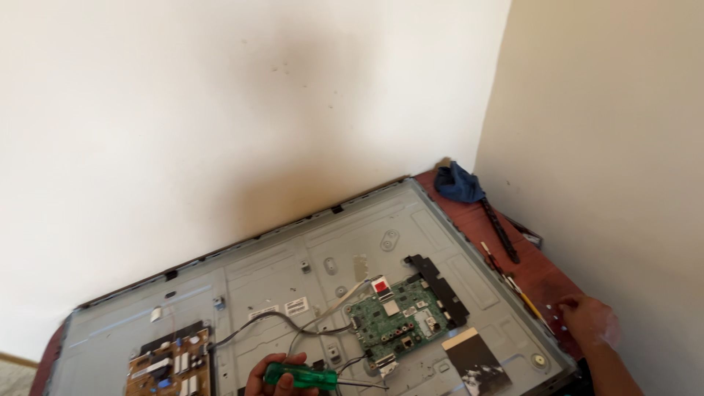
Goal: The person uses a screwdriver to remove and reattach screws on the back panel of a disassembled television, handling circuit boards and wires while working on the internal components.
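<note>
Left hand is clamped on a translucent green screwdriver at six o'clock, over the grey metal panel. Right hand at four o'clock touches the reddish tabletop; grip unclear.

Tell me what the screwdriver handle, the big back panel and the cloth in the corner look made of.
Screwdriver handle: translucent green plastic, glossy, light passing through. Back panel: probably sheet metal, dull grey with stamped ribs and holes. Cloth: soft blue fabric, crumpled in folds.

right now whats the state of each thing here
left grip: shut on green screwdriver
right grip: resting on red table, whether open or shut unclear
tv panel: face down, back cover off
green circuit board: exposed, cables attached
brown power board: exposed
blue cloth: crumpled in corner
</note>
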